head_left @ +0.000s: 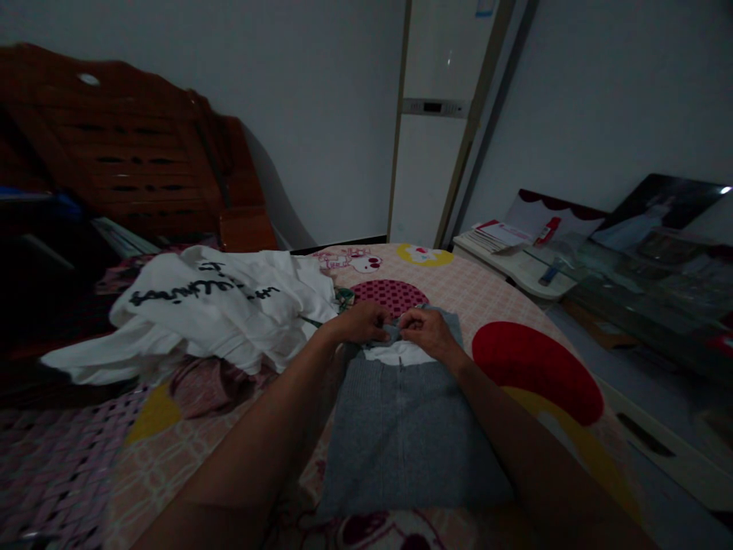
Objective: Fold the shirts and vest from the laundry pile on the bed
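Observation:
A grey knitted garment (401,428) lies flat on the patterned bedspread (515,305) in front of me, with a white collar piece (395,353) at its far end. My left hand (360,322) and my right hand (424,330) meet at that far end. Both are closed, pinching the grey fabric at the neckline, fingertips almost touching. My forearms stretch over the garment from the near edge.
A pile of white clothes with black lettering (211,309) lies left of the hands. A dark wooden headboard (131,153) stands at the back left. A low white shelf with papers (515,256) and a glass surface (647,290) run along the right. A tall white cabinet (429,137) stands behind.

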Motion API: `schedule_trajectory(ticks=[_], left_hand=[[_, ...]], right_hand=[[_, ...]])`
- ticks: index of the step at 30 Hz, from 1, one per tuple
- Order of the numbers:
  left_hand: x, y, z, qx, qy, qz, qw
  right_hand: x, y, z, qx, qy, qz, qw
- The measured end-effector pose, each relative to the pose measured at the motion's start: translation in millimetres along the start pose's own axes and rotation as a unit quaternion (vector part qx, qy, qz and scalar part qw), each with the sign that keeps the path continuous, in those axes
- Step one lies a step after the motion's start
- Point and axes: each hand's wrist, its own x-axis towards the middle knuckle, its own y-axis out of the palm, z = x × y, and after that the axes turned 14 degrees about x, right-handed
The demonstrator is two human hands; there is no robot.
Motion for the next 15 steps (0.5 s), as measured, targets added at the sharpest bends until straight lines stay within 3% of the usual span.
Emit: schedule_trajectory(ticks=[6, 15], left_hand=[[4.3, 3.9, 1.1, -0.004, 0.004, -0.049, 0.999], [-0.6, 2.7, 5.5, 0.0, 0.016, -0.016, 1.0]], right_hand=[[0.3, 1.5, 6.3, -0.016, 0.011, 0.019, 1.0], [0.3, 1.2, 2.1, 0.089, 0.082, 0.007, 0.993]])
